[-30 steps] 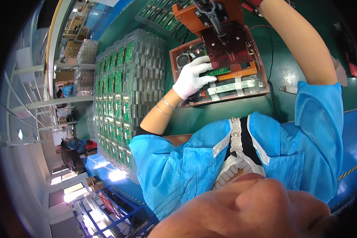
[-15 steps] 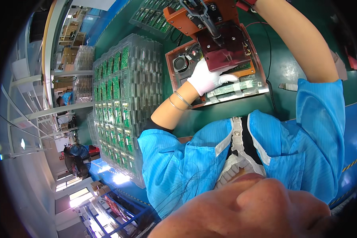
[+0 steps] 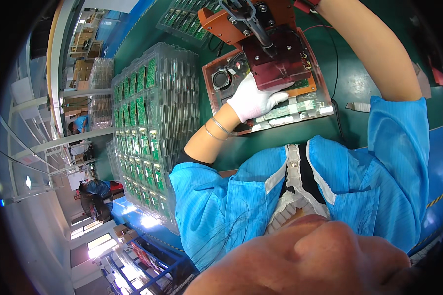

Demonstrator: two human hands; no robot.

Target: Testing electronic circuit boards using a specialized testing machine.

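Observation:
My left hand (image 3: 253,101), in a white glove, reaches into an orange test fixture (image 3: 231,24) on the green mat. Its fingertips slip under the dark red press plate (image 3: 275,61), next to a green circuit board (image 3: 300,84) seated in the fixture's clear-walled base (image 3: 280,120). The plate hides the fingertips. Two thin bangles sit on that wrist. My right forearm (image 3: 374,54) runs up past the fixture to the top edge, where a red wristband (image 3: 306,5) shows; the hand itself is cut off. A metal lever (image 3: 253,19) stands above the plate.
Stacked clear trays of green circuit boards (image 3: 152,123) fill the table to the left, with another tray (image 3: 187,19) at the top. A black cable (image 3: 335,73) runs over the green mat (image 3: 359,83). A small white piece (image 3: 358,106) lies at right. A person in blue (image 3: 79,123) stands far left.
My left hand has slid from the front of the fixture base further in, under the dark red plate. The right arm has stayed raised.

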